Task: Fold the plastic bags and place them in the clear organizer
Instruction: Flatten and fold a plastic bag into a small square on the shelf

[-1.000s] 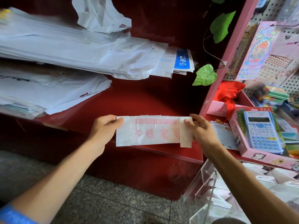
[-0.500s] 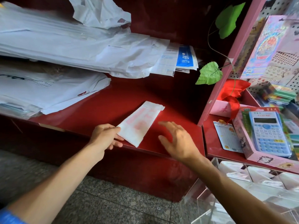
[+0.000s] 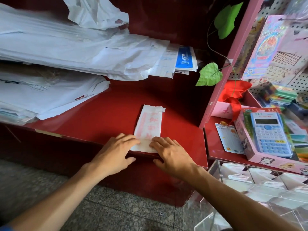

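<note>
white bag (image 3: 148, 124) pink-printed, red shelf (image 3: 103, 120), blue calculator (image 3: 270, 132)

Your arms, bare from wrist to elbow

A blue sleeve (image 3: 5, 228) edge shows at your left arm; left hand (image 3: 115, 153) and right hand (image 3: 173, 155) wear nothing.

Folded white plastic bag (image 3: 148, 126) with pink print lies flat lengthwise on the red shelf (image 3: 103, 120)

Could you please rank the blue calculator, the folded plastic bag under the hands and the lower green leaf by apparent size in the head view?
1. Blue calculator and folded plastic bag: they look alike in area, so I will not rank them.
2. Lower green leaf: clearly smallest, though it sits farther back.
</note>
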